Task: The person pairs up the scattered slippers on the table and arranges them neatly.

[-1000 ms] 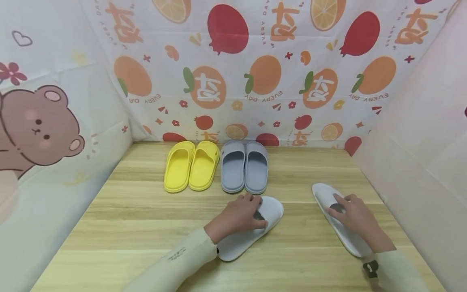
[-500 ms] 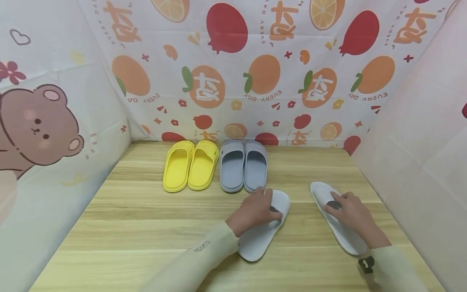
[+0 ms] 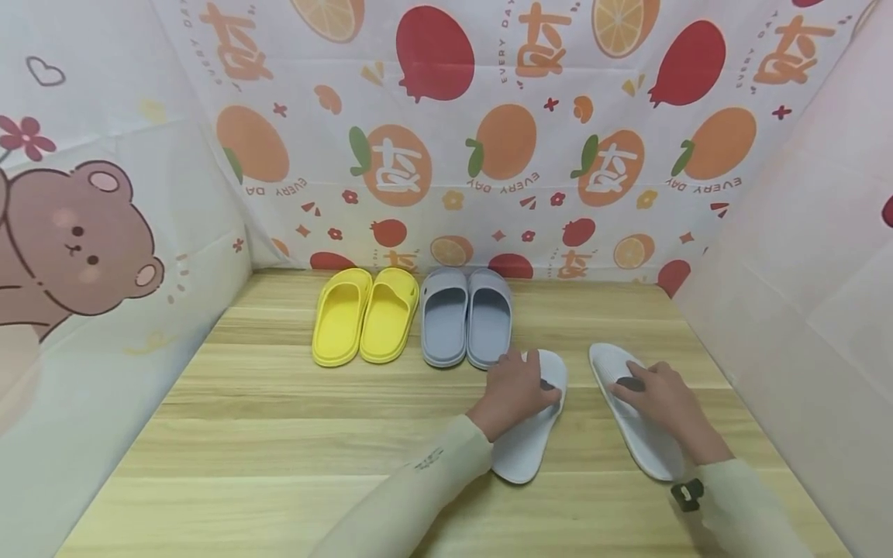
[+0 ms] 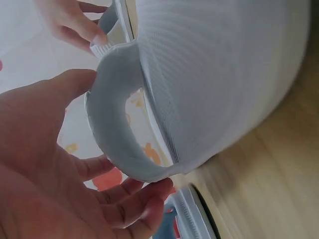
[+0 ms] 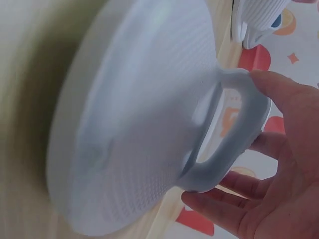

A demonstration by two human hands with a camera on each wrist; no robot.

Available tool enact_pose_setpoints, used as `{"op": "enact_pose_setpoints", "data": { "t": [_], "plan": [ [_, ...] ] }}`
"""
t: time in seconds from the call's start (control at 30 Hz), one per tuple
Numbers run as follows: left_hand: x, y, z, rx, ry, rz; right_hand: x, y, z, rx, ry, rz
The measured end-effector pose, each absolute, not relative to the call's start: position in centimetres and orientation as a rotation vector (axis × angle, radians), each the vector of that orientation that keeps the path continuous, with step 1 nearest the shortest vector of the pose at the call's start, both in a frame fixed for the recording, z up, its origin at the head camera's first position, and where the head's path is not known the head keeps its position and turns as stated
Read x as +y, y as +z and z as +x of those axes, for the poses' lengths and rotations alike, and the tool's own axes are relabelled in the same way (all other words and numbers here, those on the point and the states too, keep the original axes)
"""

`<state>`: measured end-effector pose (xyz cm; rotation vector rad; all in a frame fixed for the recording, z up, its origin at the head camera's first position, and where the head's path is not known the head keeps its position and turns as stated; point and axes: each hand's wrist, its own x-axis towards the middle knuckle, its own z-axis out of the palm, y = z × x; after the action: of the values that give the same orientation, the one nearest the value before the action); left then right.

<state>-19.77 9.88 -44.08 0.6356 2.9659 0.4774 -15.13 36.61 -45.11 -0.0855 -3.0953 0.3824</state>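
Note:
Two white slippers rest on or just above the wooden surface, toes toward the back wall. My left hand (image 3: 518,391) grips the left white slipper (image 3: 525,453) across its strap, thumb on one side and fingers on the other. The left wrist view shows that slipper's ribbed insole (image 4: 224,64) close up. To the right, my right hand (image 3: 663,397) holds the right white slipper (image 3: 650,446) by its strap in the same way. In the right wrist view, the strap (image 5: 244,132) is pinched between thumb and fingers. A gap separates the two white slippers, which slant slightly apart at the heels.
A yellow pair of slippers (image 3: 338,329) stands side by side near the back wall. Directly right of it is a grey pair (image 3: 445,325), close to my left fingertips. Printed cloth walls (image 3: 446,139) enclose the wooden surface (image 3: 279,434) at the back and sides.
My left hand has carried its white slipper right and away from me, turning it straighter. The right white slipper has shifted slightly left and back with my right hand, so the gap has narrowed.

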Motion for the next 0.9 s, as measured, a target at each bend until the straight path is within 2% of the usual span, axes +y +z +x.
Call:
{"op": "enact_pose_setpoints", "data": {
  "t": [0.4,0.9],
  "plan": [
    [12.6,-44.7,-21.0,3.083,0.377,0.480,35.6,-45.1,-16.2,-3.111,0.368,-0.127],
    [14.7,-45.4,-22.6,3.171,0.424,0.409,35.1,-45.0,-16.7,-3.126,0.357,-0.186]
  ]
}}
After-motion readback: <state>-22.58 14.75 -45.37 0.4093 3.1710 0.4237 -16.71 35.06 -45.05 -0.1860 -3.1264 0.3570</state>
